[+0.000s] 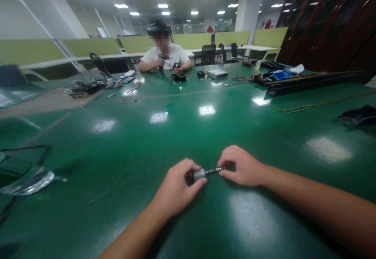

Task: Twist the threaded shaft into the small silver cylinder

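Low over the green table (126, 196), a small silver cylinder with a thin dark shaft (200, 174) lies between my two hands, pointing right. My left hand (179, 186) is closed around the cylinder end, thumb below and fingers above. The far tip of the shaft is pinched between the thumb and fingers of my right hand (242, 167). My fingers cover part of both ends, and the piece's exact kind cannot be made out.
Across the table a person in a white shirt (176, 53) holds a dark power tool. A grey box (217, 73) stands near them. Long thin rods (323, 103) and a black channel (311, 87) lie at right. A clear plastic object (29, 180) sits at left.
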`<state>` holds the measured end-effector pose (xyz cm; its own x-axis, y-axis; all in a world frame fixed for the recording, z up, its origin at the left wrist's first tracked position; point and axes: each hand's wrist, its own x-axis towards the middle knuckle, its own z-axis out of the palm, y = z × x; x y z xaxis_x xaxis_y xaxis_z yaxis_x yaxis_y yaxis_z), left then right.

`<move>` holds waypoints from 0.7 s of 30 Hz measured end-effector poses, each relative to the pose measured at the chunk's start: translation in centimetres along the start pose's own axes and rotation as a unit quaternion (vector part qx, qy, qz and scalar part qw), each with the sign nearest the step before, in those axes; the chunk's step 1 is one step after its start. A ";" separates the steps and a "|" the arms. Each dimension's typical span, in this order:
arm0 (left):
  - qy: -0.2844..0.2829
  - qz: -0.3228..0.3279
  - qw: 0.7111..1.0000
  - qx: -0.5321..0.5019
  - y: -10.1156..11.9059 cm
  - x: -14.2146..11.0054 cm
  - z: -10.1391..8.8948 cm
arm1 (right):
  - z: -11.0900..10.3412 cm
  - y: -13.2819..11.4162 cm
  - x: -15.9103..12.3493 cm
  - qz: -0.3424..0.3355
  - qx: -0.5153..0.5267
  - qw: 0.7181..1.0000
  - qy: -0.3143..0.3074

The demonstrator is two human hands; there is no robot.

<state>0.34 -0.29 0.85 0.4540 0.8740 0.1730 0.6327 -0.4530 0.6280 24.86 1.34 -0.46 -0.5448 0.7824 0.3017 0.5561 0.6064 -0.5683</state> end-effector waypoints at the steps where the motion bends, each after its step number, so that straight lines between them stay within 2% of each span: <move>1: 0.001 0.000 1.000 0.001 0.0 0.0 0.0 | 0.0 0.0 0.0 0.001 -0.001 1.000 -0.001; 14: 0.016 0.006 1.000 0.010 -0.2 -0.1 -0.1 | -0.3 0.3 0.1 0.000 -0.009 1.000 -0.004; 21: 0.017 0.003 1.000 0.011 0.0 -0.1 -0.2 | -0.6 0.8 0.1 0.021 -0.023 0.999 0.001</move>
<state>0.22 -0.32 0.97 0.4358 0.8768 0.2032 0.6445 -0.4616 0.6095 25.64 1.99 -0.40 -0.5193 0.8078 0.2791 0.6076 0.5786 -0.5441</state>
